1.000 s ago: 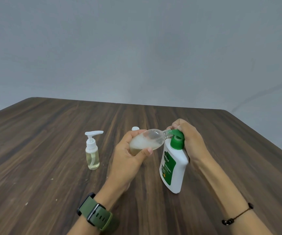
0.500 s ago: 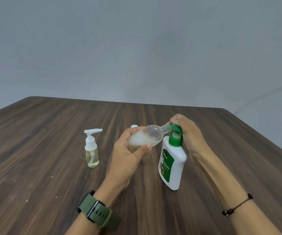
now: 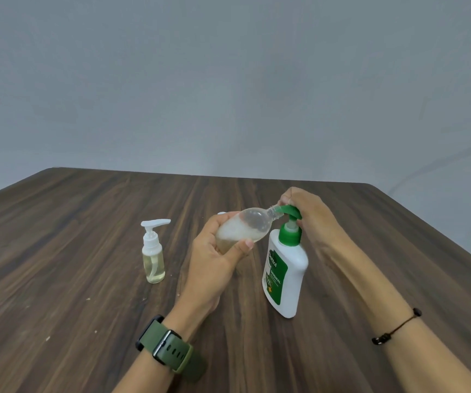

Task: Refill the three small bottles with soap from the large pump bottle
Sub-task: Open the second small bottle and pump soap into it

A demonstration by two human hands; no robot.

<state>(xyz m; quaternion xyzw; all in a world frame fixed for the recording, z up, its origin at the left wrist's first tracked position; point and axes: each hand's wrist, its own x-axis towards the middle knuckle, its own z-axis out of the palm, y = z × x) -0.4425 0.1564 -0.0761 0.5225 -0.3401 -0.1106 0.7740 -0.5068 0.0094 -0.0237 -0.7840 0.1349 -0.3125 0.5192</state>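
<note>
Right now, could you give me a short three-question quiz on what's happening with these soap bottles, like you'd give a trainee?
1. True or false: the small capped bottle standing on the table is being held by a hand.
2. Which hand holds the tilted small clear bottle? A) left hand B) right hand C) neither
3. Fill in: the mouth of the tilted bottle meets the green ____ of the large pump bottle.

Key:
1. False; it stands alone, apart from both hands.
2. A; the right hand rests on the pump head.
3. Nozzle (the spout of the pump head).
</note>
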